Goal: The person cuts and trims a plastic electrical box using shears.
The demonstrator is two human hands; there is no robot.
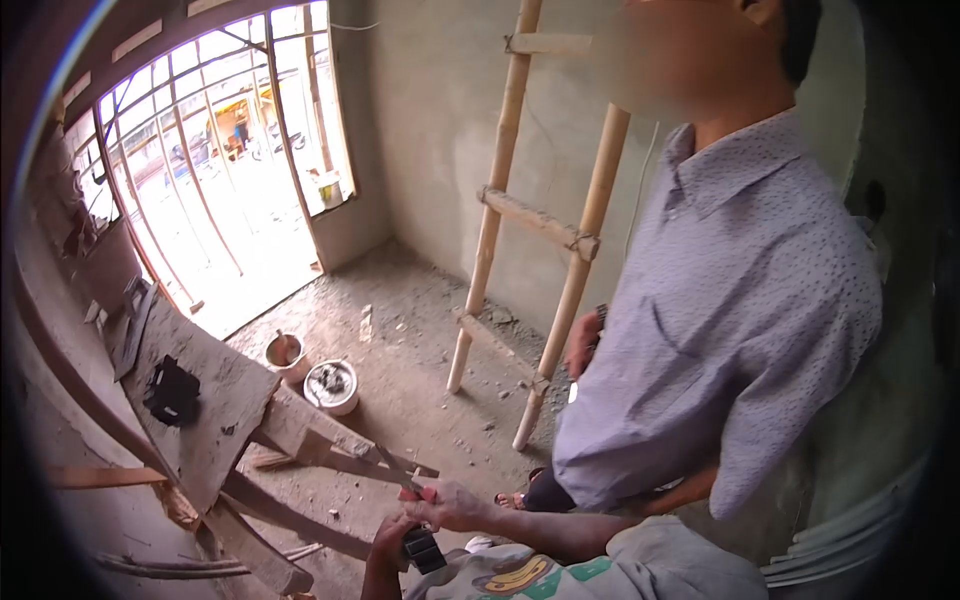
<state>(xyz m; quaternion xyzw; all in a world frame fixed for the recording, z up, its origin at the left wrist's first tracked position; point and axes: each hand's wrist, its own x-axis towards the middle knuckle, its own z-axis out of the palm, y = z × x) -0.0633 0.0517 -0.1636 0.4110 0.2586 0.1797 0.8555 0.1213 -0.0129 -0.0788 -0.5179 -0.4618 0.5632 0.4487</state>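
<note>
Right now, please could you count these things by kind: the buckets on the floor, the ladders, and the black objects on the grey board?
Buckets on the floor: 2
Ladder: 1
Black object on the grey board: 1
Total: 4

the ladder (498,200) is of smooth, matt pale wood, its rungs rougher. the wall (430,130) behind it looks like matt plaster. the near left board (215,400) is rough, dusty wood. the floor (400,290) is gritty and matt. the right person's shirt (740,250) is thin speckled cloth.
</note>
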